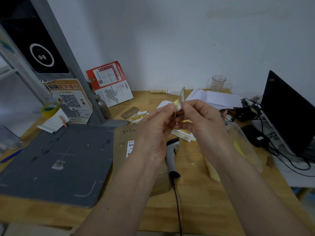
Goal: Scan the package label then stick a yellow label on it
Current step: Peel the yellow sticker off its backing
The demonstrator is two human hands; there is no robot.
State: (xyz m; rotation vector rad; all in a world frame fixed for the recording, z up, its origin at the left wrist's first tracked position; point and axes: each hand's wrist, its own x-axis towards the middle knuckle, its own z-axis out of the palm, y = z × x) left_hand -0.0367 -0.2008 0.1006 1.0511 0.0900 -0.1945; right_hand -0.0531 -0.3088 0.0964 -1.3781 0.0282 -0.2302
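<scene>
A brown cardboard package [122, 150] lies on the wooden desk, its white shipping label [130, 147] partly hidden behind my left wrist. Above it, my left hand [153, 128] and my right hand [201, 121] are raised close together. Both pinch a small yellow label [177, 103] with its backing strip between the fingertips. A white handheld scanner [172, 155] with a black cable lies on the desk just right of the package, below my hands. More yellow labels [137, 118] lie in a loose pile behind my left hand.
A grey scanning mat [56, 159] covers the desk's left side, under a grey stand. A dark monitor [288, 113] and tangled cables stand at the right. A clear plastic tub [247, 147], white papers [216, 97], a glass cup [219, 82] and a tape roll [49, 109] are around.
</scene>
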